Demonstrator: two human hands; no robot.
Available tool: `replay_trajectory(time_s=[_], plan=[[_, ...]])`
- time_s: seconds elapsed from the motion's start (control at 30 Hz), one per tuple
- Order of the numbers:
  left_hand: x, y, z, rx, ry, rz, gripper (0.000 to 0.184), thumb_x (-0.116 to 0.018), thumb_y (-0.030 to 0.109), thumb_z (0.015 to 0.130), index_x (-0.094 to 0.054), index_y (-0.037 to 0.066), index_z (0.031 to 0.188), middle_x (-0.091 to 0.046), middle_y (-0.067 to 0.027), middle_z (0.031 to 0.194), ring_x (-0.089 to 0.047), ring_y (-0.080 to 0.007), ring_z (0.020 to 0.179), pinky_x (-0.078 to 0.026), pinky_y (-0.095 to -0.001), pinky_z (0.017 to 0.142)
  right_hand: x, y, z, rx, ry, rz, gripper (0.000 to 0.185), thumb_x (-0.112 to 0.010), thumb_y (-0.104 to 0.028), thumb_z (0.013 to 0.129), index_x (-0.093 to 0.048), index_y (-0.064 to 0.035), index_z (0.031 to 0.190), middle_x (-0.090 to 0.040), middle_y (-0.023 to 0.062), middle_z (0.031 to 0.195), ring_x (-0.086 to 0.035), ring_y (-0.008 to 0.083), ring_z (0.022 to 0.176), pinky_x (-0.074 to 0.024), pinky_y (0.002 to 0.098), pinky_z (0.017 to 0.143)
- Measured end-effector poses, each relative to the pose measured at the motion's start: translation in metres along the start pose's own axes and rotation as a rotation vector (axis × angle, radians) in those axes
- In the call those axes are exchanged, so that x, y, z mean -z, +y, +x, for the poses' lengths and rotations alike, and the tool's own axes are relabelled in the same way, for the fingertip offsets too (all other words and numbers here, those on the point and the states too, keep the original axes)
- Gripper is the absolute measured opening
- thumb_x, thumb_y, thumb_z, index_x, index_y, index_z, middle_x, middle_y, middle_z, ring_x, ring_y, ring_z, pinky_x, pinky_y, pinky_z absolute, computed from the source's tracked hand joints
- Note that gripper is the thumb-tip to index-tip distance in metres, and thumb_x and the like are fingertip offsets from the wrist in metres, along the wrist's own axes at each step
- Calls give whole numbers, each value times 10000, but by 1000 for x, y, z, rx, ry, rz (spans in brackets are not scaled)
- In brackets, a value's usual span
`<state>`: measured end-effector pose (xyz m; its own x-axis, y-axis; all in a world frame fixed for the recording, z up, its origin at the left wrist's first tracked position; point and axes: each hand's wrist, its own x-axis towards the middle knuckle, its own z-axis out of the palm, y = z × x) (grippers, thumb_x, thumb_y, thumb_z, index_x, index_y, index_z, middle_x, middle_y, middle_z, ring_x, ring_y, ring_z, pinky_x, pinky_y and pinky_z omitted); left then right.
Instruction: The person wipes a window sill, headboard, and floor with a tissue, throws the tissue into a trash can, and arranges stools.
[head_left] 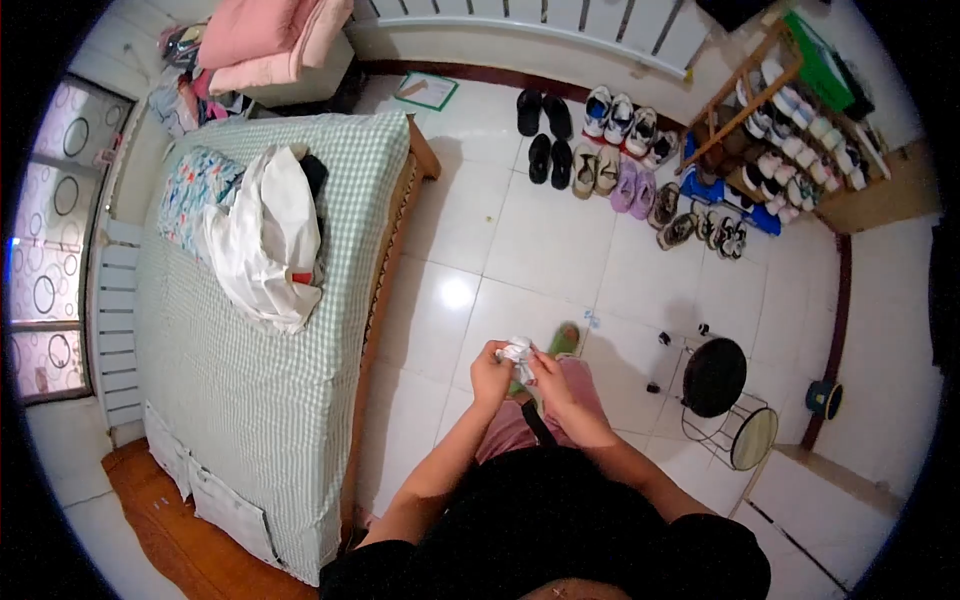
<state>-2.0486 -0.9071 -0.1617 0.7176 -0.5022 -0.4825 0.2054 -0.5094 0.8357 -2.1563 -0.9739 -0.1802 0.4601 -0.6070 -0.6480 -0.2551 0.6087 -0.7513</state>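
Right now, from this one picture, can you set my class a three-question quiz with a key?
1. What do the left hand and right hand both hold?
2. True or false: the round black stool seat is in the picture's right half.
3. The rumpled white cloth lies on: (a) white floor tiles; (b) green-and-white checked bed cover; (c) wooden shoe rack.

Key: 1. A crumpled white piece, material unclear. 2. True. 3. (b).

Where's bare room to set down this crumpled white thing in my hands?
The bed is bare between the white cloth and its near end. The floor is open between the bed and the shoes. It's crowded among those shoes and around the patterned pillow beside the cloth.
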Motion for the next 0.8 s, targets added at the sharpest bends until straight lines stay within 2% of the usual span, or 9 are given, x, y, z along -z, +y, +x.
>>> replay_trajectory(time_s=[0.13, 0.17, 0.2, 0.3, 0.4, 0.47, 0.53, 0.67, 0.8], plan=[[-13, 77, 35, -92, 2, 219, 138, -617, 105, 785, -614, 65, 917, -633, -126, 697, -624, -236, 604, -479, -339, 561, -23, -67, 44, -118, -164, 215, 376, -580, -331, 888, -550, -14, 1087, -565, 44, 930, -543, 134, 831, -441, 277, 720], [-16, 86, 54, -199, -27, 388, 244, -626, 149, 784, -588, 78, 1014, -647, -126, 730, -631, -264, 612, -488, -357, 578, -28, -95, 57, -166, -133, 174, 333, -572, -313, 891, -555, -40, 1081, -566, 27, 909, -538, 121, 795, -452, 270, 681], [-19, 96, 69, -198, -15, 389, 244, -626, 149, 784, -588, 78, 1014, -647, -126, 730, -631, -264, 612, -488, -357, 578, -31, -114, 72, -214, -103, 132, 292, -563, -295, 895, -560, -65, 1075, -567, 10, 888, -534, 108, 759, -463, 264, 643], [-23, 127, 125, -115, -49, 325, 550, -641, 187, 783, -408, 80, 1271, -673, -127, 848, -632, -246, 662, -495, -343, 616, -33, -136, 151, -175, -138, 232, 259, -572, -266, 888, -553, -63, 1047, -564, 10, 845, -523, 108, 718, -457, 273, 605], [-34, 151, 173, -89, -26, 51, 582, -654, 188, 777, -398, 64, 1284, -670, -134, 914, -633, -223, 719, -498, -324, 659, -35, -165, 199, -165, -146, 227, 239, -573, -210, 888, -534, -63, 1071, -566, 11, 857, -530, 122, 708, -455, 269, 587], [-44, 162, 202, -35, -29, 17, 578, -643, 152, 795, -381, 56, 1301, -652, -143, 1004, -633, -192, 791, -497, -300, 722, -32, -191, 231, -223, -212, 151, 227, -561, -189, 893, -534, -52, 1072, -571, 22, 864, -540, 131, 710, -459, 259, 599], [-53, 167, 225, -49, -78, -225, 537, -615, 108, 821, -379, 45, 1299, -623, -140, 1075, -621, -176, 865, -490, -286, 769, -35, -210, 253, -120, -185, 133, 224, -548, -184, 900, -555, -32, 1064, -585, 28, 856, -550, 128, 705, -459, 254, 595], [-52, 185, 265, -34, -46, -169, 408, -591, 81, 840, -464, 12, 1221, -617, -113, 1060, -608, -168, 899, -477, -271, 789, -47, -225, 306, -171, -196, -36, 243, -535, -152, 900, -566, -12, 1096, -610, 41, 890, -578, 136, 740, -470, 264, 620], [-39, 190, 312, 45, -18, -281, 339, -588, 81, 844, -512, 3, 1165, -622, -96, 1053, -602, -159, 916, -468, -270, 806, -72, -243, 347, -68, -225, -143, 217, -551, -153, 890, -599, 6, 1030, -619, 39, 875, -571, 128, 748, -463, 270, 634]])
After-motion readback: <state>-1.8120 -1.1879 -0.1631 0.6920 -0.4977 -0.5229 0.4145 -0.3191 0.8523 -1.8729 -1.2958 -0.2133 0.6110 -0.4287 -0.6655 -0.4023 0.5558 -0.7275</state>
